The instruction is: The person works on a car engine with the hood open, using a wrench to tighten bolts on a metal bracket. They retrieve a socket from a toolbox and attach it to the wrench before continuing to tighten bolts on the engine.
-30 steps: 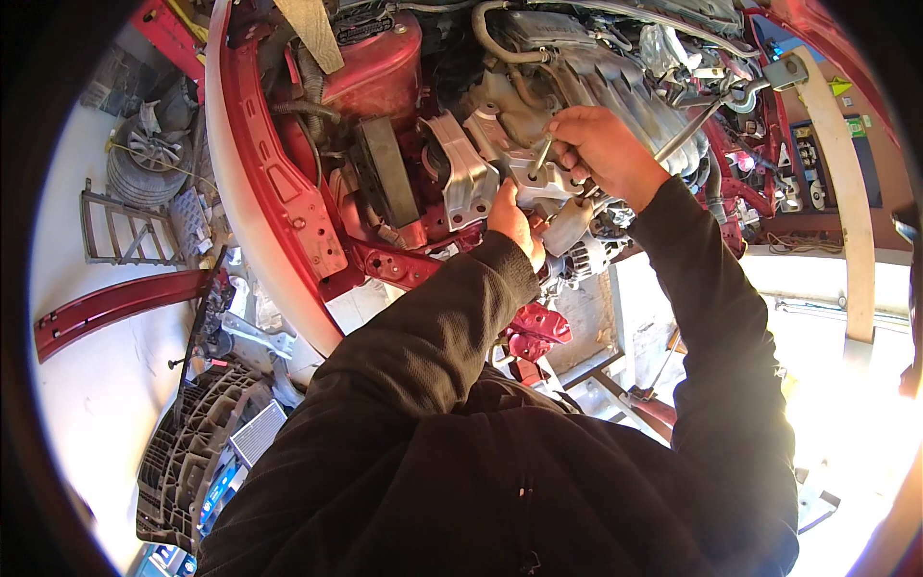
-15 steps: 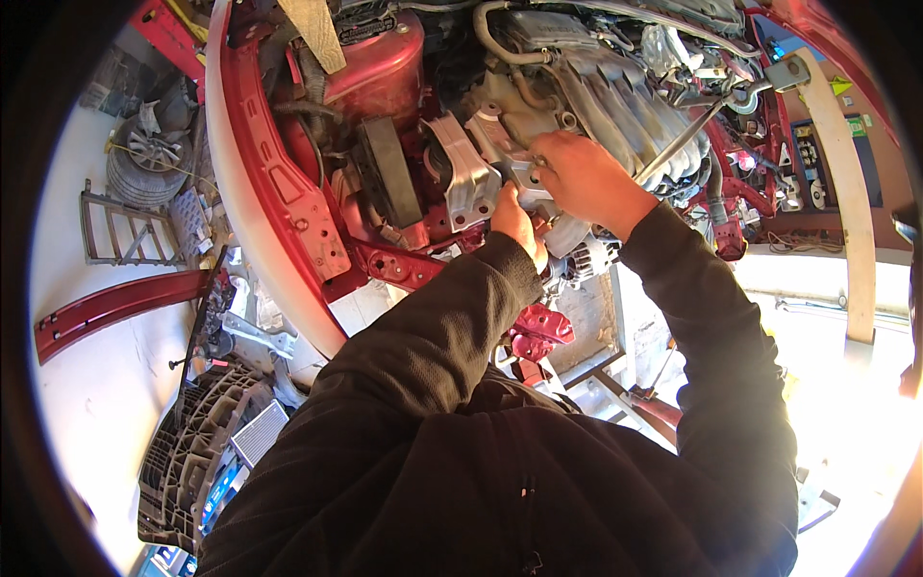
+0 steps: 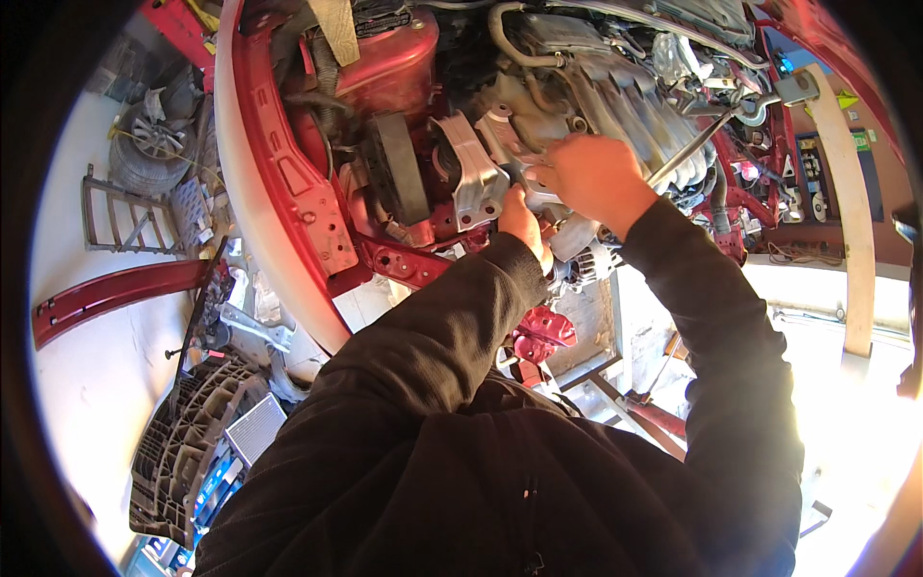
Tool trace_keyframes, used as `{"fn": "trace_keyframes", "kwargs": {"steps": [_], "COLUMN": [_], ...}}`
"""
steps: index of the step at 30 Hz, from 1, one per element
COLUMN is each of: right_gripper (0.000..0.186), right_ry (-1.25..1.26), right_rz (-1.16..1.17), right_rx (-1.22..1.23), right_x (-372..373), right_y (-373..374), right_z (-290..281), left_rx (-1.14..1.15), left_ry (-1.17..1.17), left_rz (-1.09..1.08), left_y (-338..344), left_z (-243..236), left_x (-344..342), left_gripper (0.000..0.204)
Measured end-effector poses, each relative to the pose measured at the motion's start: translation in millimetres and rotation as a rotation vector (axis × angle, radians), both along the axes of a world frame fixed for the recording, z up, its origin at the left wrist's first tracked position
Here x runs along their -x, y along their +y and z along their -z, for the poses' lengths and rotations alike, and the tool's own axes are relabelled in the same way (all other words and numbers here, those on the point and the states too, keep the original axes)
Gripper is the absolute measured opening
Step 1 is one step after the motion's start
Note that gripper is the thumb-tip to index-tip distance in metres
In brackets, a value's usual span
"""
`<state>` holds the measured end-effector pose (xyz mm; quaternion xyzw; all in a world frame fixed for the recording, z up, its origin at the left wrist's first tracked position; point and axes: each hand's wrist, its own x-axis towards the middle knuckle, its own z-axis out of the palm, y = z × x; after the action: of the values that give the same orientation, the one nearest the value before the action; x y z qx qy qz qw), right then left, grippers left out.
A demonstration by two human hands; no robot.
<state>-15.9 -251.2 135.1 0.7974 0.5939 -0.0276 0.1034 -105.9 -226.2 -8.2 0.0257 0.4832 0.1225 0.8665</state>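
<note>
Both of my hands are at the silver metal mount bracket beside the car engine. My left hand is closed at the bracket's lower right end, thumb upward by a small dark part; what its fingers grip is hidden. Just to its right and slightly higher, my right hand is curled with its knuckles up over the metal. Whatever lies in its fingers cannot be made out. A long metal bar runs up and to the right from behind my right hand.
The red car body rail curves along the left. A wooden plank stands at the right, with another wood piece at the top. A tyred wheel, a black plastic grille part and a radiator-like panel lie at left.
The whole view has shifted slightly, so the engine bay sits a little further right and lower. My right hand has turned a little over the bracket; my left stays at the same part.
</note>
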Motion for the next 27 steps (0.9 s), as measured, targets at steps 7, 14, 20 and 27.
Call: {"fn": "trace_keyframes", "kwargs": {"steps": [7,14,20,27], "right_gripper": [0.034,0.04,0.041,0.032], "right_ry": [0.083,0.1,0.077,0.136], "right_rz": [-0.048,-0.165,-0.037,-0.141], "right_rx": [0.188,-0.076,0.155,-0.107], "right_x": [-11.4,-4.3,-4.8,-13.6], "right_y": [3.2,-1.6,-1.5,6.6], "right_z": [0.9,-4.1,-2.4,-22.3], "left_rx": [0.002,-0.016,0.01,-0.017], "left_ry": [-0.023,-0.078,-0.037,-0.073], "left_rz": [0.011,-0.021,0.017,-0.01], "left_y": [-0.6,-1.1,-0.5,-1.1], "left_z": [-3.5,-2.1,-5.4,-3.1], "left_x": [2.3,1.2,2.8,1.3], "left_gripper": [0.03,0.032,0.033,0.034]}}
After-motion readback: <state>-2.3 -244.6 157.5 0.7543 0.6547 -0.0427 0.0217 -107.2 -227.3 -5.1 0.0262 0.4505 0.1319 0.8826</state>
